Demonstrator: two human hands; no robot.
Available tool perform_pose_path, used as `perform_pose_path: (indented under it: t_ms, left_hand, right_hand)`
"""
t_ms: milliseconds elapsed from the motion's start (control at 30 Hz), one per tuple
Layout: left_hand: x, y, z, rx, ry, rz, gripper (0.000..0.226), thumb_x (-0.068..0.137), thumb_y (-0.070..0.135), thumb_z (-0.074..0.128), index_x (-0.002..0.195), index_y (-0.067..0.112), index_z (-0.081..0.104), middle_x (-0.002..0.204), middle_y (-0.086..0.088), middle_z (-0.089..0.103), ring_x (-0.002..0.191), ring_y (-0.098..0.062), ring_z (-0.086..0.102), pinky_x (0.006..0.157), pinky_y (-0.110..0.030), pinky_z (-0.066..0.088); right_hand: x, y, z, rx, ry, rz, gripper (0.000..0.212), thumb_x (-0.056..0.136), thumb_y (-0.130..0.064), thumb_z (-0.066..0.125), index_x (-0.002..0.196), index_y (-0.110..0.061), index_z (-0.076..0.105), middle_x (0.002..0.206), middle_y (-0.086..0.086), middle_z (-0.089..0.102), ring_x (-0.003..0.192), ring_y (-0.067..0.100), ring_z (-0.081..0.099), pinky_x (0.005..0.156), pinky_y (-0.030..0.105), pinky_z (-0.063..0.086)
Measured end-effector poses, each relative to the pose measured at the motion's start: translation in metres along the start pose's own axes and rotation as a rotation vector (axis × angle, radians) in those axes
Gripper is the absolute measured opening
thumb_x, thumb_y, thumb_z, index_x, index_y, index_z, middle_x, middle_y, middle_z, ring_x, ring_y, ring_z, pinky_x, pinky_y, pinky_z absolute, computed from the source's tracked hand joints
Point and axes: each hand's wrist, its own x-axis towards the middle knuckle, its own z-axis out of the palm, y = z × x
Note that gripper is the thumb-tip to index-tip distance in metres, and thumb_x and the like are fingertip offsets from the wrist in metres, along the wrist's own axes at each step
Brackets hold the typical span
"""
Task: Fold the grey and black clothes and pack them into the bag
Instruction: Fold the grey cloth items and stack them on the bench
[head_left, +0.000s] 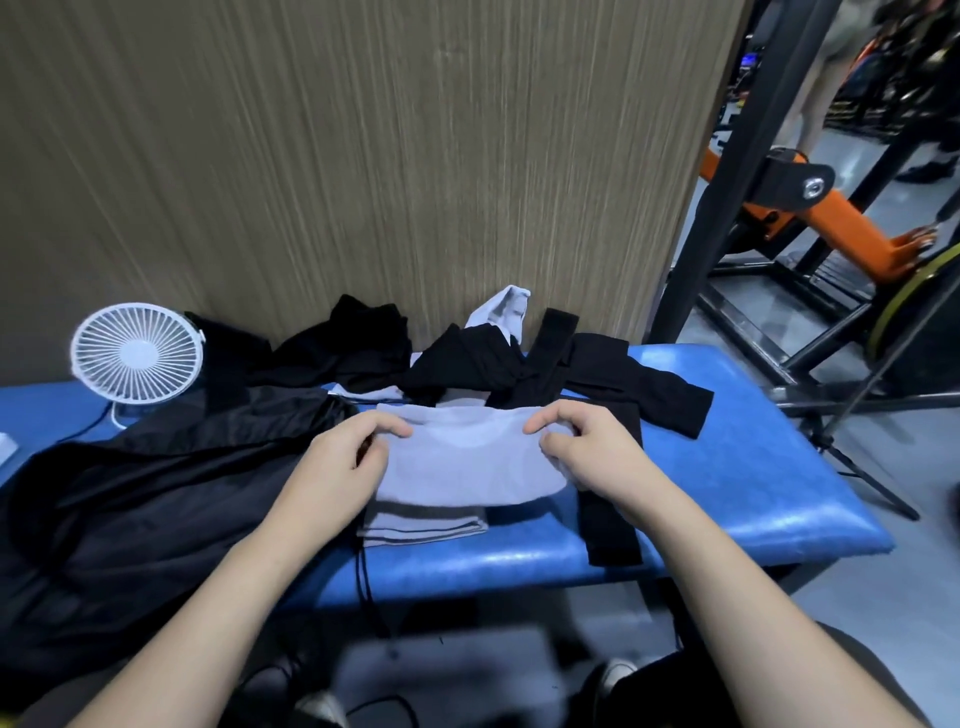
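Observation:
A light grey garment (467, 462) lies partly folded in the middle of the blue padded bench (727, 467). My left hand (343, 462) pinches its upper left edge and my right hand (582, 447) pinches its upper right edge, both holding the top layer lifted over the folded layers below. A large black bag (145, 509) of thin shiny fabric is spread over the bench's left side, with a drawstring hanging off the front. Behind the grey garment lies a pile of black clothes (519, 364), and one black piece (608, 509) stretches toward the front edge.
A small white fan (136, 354) stands at the back left of the bench. A wood-grain wall (363, 156) rises right behind it. A white-grey cloth (506, 306) leans on the wall. Black and orange gym equipment (810, 208) stands at the right.

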Motion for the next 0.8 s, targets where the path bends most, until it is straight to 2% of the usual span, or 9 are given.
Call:
perform_pose_path:
  t_ms: [100,167,267,367,433,533,633,800]
  left_hand:
    - [-0.004,-0.004,-0.007,0.086,-0.041,0.038,0.032,0.091,0.005,0.057,0.104,0.033,0.067,0.069,0.026,0.054,0.058,-0.004,0.046,0.057,-0.013,0.035]
    - [-0.007,-0.008,-0.010,0.136,-0.068,0.074,0.032,0.091,0.007,0.060,0.109,0.032,0.065,0.084,0.023,0.056,0.073,0.002,0.050,0.068,-0.012,0.036]
    - [-0.008,-0.022,-0.010,0.231,-0.146,0.086,0.030,0.092,0.019,0.062,0.116,0.037,0.061,0.090,0.015,0.050,0.092,-0.001,0.046,0.084,-0.024,0.041]
    - [-0.007,-0.032,-0.009,0.304,-0.239,0.020,0.028,0.092,0.034,0.064,0.118,0.043,0.057,0.094,0.017,0.049,0.097,-0.002,0.044,0.095,-0.032,0.042]
    - [-0.006,-0.034,-0.009,0.306,-0.261,-0.011,0.028,0.092,0.037,0.064,0.119,0.045,0.057,0.095,0.017,0.047,0.098,-0.005,0.045,0.096,-0.033,0.042]
    - [-0.006,-0.036,-0.011,0.285,-0.266,-0.028,0.029,0.092,0.038,0.064,0.119,0.047,0.057,0.096,0.015,0.045,0.097,-0.003,0.047,0.094,-0.030,0.043]
    - [-0.008,-0.036,-0.013,0.297,-0.272,-0.023,0.032,0.093,0.042,0.061,0.123,0.052,0.055,0.098,0.014,0.043,0.094,-0.001,0.049,0.090,-0.027,0.044]
    - [-0.008,-0.036,-0.014,0.346,-0.278,-0.037,0.035,0.094,0.048,0.057,0.128,0.055,0.052,0.098,0.013,0.045,0.092,-0.001,0.050,0.087,-0.026,0.045]
  right_hand:
    - [0.000,-0.003,0.006,-0.033,-0.005,-0.032,0.025,0.083,0.000,0.053,0.089,-0.019,0.067,0.054,-0.006,0.050,0.044,0.010,0.041,0.044,0.017,0.035]
    - [0.001,-0.003,0.009,-0.038,-0.006,-0.039,0.025,0.082,0.000,0.053,0.088,-0.020,0.066,0.060,0.000,0.053,0.045,0.011,0.043,0.046,0.018,0.038]
    - [0.005,0.004,0.014,-0.093,0.002,-0.029,0.025,0.079,-0.005,0.054,0.086,-0.027,0.065,0.062,-0.001,0.054,0.051,0.016,0.047,0.052,0.026,0.041]
    - [0.007,0.010,0.017,-0.215,-0.003,-0.024,0.026,0.077,-0.010,0.055,0.087,-0.033,0.063,0.062,0.000,0.056,0.054,0.018,0.049,0.058,0.031,0.045]
    - [0.008,0.012,0.019,-0.259,-0.020,-0.004,0.026,0.078,-0.010,0.057,0.089,-0.033,0.063,0.067,0.007,0.062,0.053,0.014,0.054,0.059,0.029,0.050]
    - [0.008,0.014,0.021,-0.282,-0.015,0.027,0.024,0.081,-0.010,0.057,0.092,-0.031,0.063,0.071,0.006,0.065,0.050,0.006,0.054,0.057,0.020,0.047]
    - [0.010,0.014,0.019,-0.287,0.044,0.019,0.022,0.080,-0.012,0.058,0.087,-0.031,0.064,0.077,0.011,0.066,0.059,0.015,0.054,0.058,0.026,0.047]
    - [0.005,0.006,0.019,-0.300,0.094,-0.063,0.021,0.079,-0.008,0.056,0.083,-0.027,0.064,0.061,-0.005,0.049,0.053,0.011,0.040,0.047,0.019,0.035]
